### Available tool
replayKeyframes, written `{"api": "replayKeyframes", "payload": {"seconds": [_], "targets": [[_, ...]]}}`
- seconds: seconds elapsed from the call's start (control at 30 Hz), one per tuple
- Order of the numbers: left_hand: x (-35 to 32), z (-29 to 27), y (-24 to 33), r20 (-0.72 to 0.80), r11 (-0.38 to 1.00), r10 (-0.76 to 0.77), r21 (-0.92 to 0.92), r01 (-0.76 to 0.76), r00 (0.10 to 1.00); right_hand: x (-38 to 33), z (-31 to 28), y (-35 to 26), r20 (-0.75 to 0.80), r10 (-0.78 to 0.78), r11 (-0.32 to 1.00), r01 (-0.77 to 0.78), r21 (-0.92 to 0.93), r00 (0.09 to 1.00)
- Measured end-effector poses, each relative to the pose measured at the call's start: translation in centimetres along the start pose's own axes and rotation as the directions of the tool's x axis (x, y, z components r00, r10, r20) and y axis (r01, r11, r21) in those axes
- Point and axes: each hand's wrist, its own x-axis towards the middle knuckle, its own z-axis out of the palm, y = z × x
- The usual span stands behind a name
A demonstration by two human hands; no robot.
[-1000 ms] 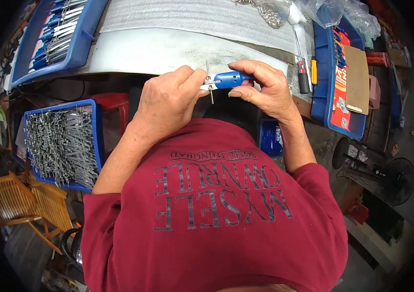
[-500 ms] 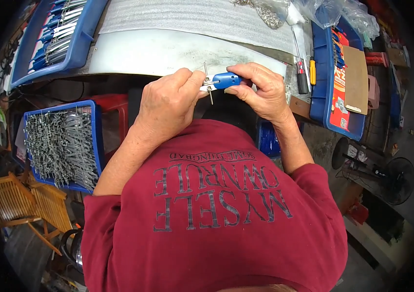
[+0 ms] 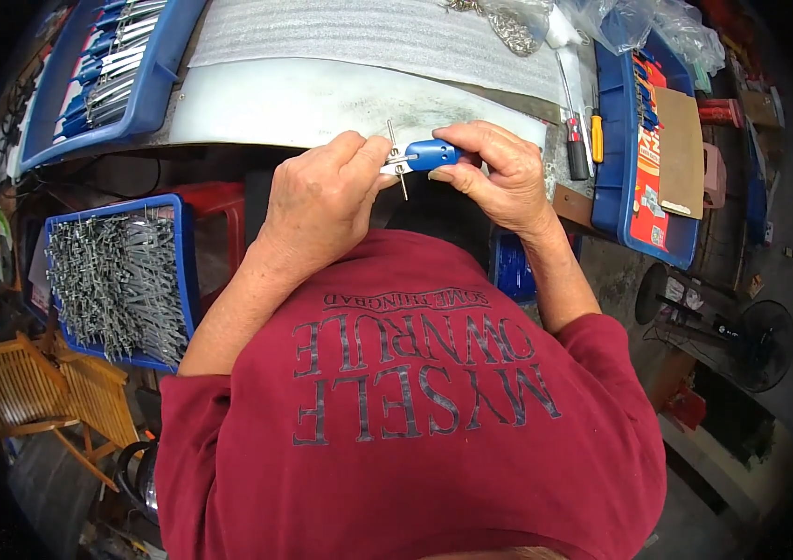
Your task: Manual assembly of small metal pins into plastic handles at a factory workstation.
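Observation:
In front of my chest, at the table's near edge, both hands grip one small assembly. My left hand (image 3: 326, 191) is closed, thumb and forefinger pinching a flat metal piece (image 3: 398, 159) with a thin rod standing crosswise through it. Its far end disappears inside my left fingers. My right hand (image 3: 501, 173) pinches the other end, a blue plastic handle (image 3: 429, 156) with small dark holes, between thumb and fingers. Metal piece and handle meet in line, the metal reaching into a slot in the blue part.
A blue crate (image 3: 185, 271) of many grey metal parts stands at left. Blue-handled metal pieces fill a blue tray (image 3: 146, 117) at the far left. Two screwdrivers, one black-and-red (image 3: 577, 149), one yellow (image 3: 596, 138), lie beside the right blue tray (image 3: 613, 177). A plastic bag (image 3: 518, 28) holds small metal pieces.
The blue handle and my right hand have shifted very slightly left. Both hands keep the same grip.

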Motion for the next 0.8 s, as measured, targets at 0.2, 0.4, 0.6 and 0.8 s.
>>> {"api": "replayKeyframes", "payload": {"seconds": [0.2,0.4,0.6,0.8], "targets": [[-0.1,-0.4,-0.2,0.048,0.998,0.003,-0.065,0.000,0.999,0.2,-0.2,0.0,0.045,-0.028,1.000,0.028,0.013,0.999],[-0.1,-0.4,0.0,0.050,0.998,0.006,-0.063,-0.003,0.999,0.1,-0.4,-0.1,0.054,-0.028,0.999,0.027,0.028,0.998],[0.1,-0.1,-0.3,0.033,0.998,0.010,-0.067,-0.008,0.999,0.4,-0.4,0.3,0.068,-0.023,1.000,0.021,0.023,0.997],[0.5,0.1,-1.3,-0.038,0.998,0.051,0.043,-0.049,0.998,1.1,-0.3,0.5,0.063,0.030,0.999,-0.029,-0.017,0.998]]}}
